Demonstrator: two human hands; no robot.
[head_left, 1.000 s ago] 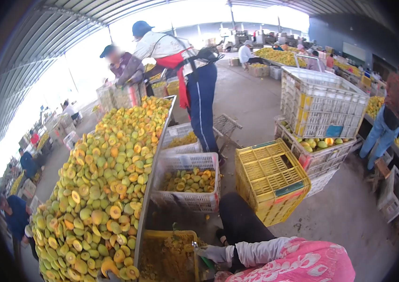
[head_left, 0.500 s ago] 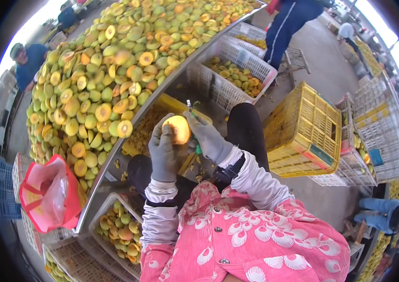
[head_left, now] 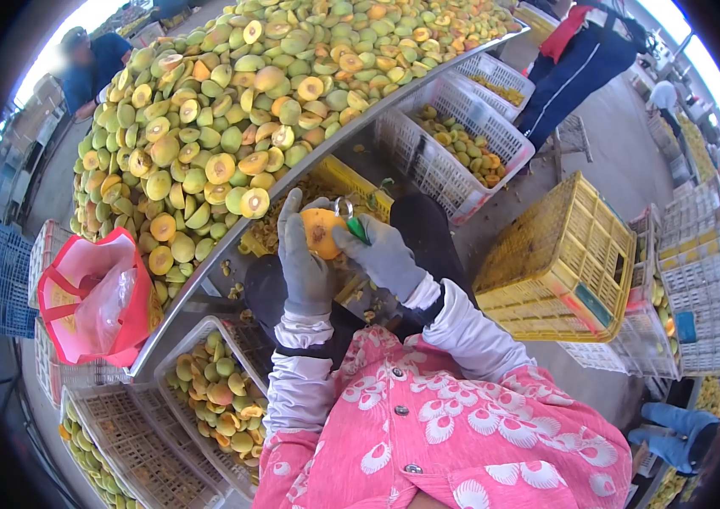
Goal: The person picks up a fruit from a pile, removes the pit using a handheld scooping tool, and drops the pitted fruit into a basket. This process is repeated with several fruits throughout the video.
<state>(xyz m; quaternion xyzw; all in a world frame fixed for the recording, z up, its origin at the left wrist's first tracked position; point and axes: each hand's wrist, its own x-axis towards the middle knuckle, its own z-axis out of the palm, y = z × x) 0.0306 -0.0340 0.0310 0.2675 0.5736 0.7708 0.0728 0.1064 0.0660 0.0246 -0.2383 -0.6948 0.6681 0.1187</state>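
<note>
In my gloved left hand [head_left: 307, 270] is a peach half [head_left: 322, 231], its orange cut face with a dark brown centre turned up toward me. My gloved right hand [head_left: 387, 257] grips a small coring tool by its green handle [head_left: 360, 229]. The tool's metal loop [head_left: 344, 206] points up and away, just beside the peach half and apart from its cut face. My right fingertips are close against the fruit's right edge. Below both hands, a yellow crate [head_left: 360, 180] holds scraps of orange-brown pulp.
A metal-edged table [head_left: 338, 144] bears a heap of peach halves [head_left: 232, 119]. A red bag [head_left: 88, 293] hangs at its near corner. White crates of fruit [head_left: 462, 144] stand beyond my knees, another crate [head_left: 215, 399] at my left. Stacked yellow crates [head_left: 555, 259] are at right. Other people stand nearby.
The metal loop has lifted into clear view as my right hand turned. My left fingers have straightened beside the peach half. The camera view has shifted, moving the surroundings right.
</note>
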